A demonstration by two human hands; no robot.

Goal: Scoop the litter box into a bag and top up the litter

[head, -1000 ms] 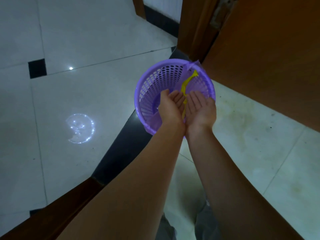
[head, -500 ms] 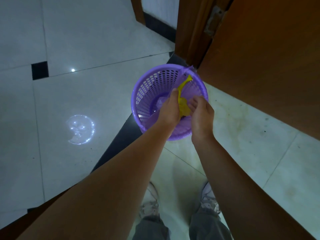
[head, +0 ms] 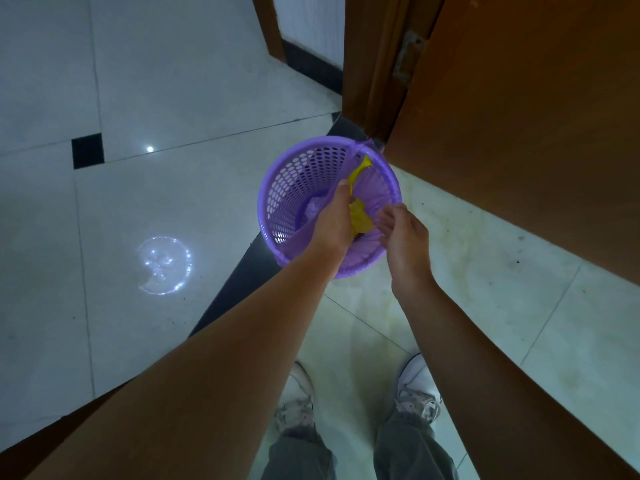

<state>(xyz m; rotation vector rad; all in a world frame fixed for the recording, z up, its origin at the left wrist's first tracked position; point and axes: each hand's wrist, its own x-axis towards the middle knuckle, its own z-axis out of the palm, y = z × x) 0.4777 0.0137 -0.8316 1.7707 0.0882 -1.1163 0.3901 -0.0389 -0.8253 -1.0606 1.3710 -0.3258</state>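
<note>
Pale glossy floor tiles (head: 207, 81) fill the view from 9 to 12 o'clock, and a brown wooden door (head: 519, 133) closes off 1 to 3 o'clock. The left hand (head: 334, 220) is over the basket mouth with its fingers curled round a crumpled yellow plastic piece (head: 360, 216), thumb on the strip that rises toward 12 o'clock. The right hand (head: 403, 237) is just beside it at 3 o'clock, fingers bent, tips at the yellow plastic's edge; whether they pinch it cannot be told.

Both hands are above a round purple perforated basket (head: 277, 188) lined with a translucent purple bag (head: 377, 188). The basket's far rim is near the door frame (head: 367, 64). A dark threshold strip (head: 239, 282) runs toward 7 o'clock. Open floor lies at 9 o'clock. Two pale shoes (head: 298, 400) stand at 6 o'clock.
</note>
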